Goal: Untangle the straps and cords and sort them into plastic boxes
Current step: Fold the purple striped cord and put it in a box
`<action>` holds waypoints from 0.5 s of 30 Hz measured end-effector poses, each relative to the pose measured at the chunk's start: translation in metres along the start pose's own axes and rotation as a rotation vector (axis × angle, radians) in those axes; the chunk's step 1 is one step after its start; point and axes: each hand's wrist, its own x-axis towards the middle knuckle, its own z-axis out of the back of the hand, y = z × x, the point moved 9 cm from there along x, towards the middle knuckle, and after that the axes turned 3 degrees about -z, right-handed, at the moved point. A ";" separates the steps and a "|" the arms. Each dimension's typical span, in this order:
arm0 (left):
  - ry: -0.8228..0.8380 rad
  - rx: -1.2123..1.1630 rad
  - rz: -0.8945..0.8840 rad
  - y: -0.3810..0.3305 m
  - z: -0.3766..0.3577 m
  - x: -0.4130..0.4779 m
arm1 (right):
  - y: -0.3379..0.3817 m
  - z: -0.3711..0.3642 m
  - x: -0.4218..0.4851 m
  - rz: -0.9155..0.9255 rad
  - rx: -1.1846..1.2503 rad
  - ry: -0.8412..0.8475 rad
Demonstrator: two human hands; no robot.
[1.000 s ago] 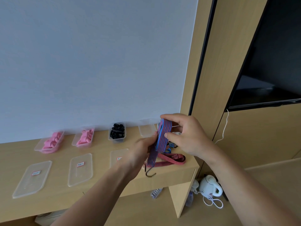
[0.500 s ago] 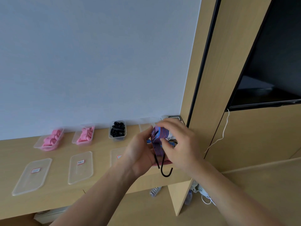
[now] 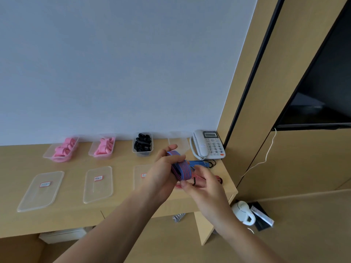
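Observation:
A blue-and-red striped elastic strap, folded into a bundle, is held above the desk between both hands. My left hand grips the bundle from the left, thumb over its top. My right hand pinches its lower end, where a black hook shows. A red striped strap and a blue striped strap lie on the desk behind my hands. An empty clear box stands at the back beside the phone.
Two clear boxes of pink straps and one of black pieces line the wall. Three labelled lids lie in front. A white telephone sits at the desk's right end; a kettle stands on the floor.
The bundle is wound tighter and the dangling hook has been drawn up into my right hand. Both hands have dropped slightly, uncovering the telephone.

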 end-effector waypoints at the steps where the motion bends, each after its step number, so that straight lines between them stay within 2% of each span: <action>1: -0.013 0.012 -0.032 -0.003 0.007 0.001 | -0.010 -0.009 0.002 -0.096 0.092 0.043; 3: -0.008 0.076 -0.083 -0.007 0.018 0.003 | -0.018 -0.027 0.004 -0.211 0.319 0.126; 8: 0.071 0.231 -0.122 -0.013 0.044 0.006 | -0.022 -0.056 0.009 -0.297 0.607 0.176; 15: 0.217 0.387 -0.021 -0.008 0.084 0.021 | -0.051 -0.083 0.023 -0.365 0.481 0.206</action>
